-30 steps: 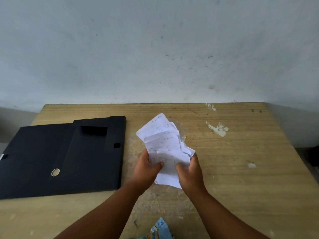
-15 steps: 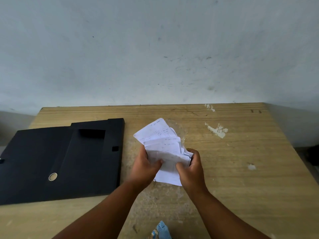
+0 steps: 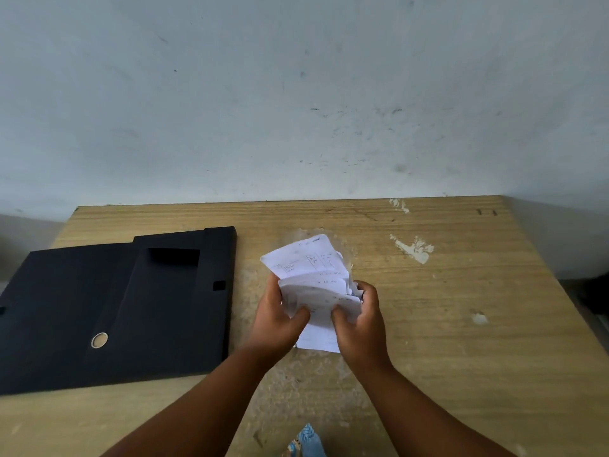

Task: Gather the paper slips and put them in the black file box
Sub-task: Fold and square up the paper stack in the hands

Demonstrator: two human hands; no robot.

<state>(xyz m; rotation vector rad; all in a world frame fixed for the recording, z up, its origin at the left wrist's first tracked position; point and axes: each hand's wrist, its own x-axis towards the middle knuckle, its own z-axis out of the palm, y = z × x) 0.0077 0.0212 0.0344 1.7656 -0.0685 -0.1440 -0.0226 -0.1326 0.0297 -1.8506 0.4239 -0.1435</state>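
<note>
A bunch of white paper slips (image 3: 309,268) with faint handwriting is held above the middle of the wooden table (image 3: 461,324). My left hand (image 3: 276,321) grips the bunch's left side with the thumb on top. Holding the right side is my right hand (image 3: 361,321), thumb pressed on the front sheet. The slips fan upward and away from me, unevenly stacked. The black file box (image 3: 115,308) lies flat and shut on the table's left part, a hand's width left of my left hand, with a round metal-rimmed hole near its front.
A pale wall rises right behind the table's far edge. White paint chips mark the wood at the right rear (image 3: 413,249). A bit of blue patterned cloth (image 3: 308,441) shows at the bottom edge. The table's right edge drops to a dark floor.
Both hands have squeezed the slips closer together, and the fanned top sheets have slid down into the bunch. The view has shifted slightly, and the box looks a little lower.
</note>
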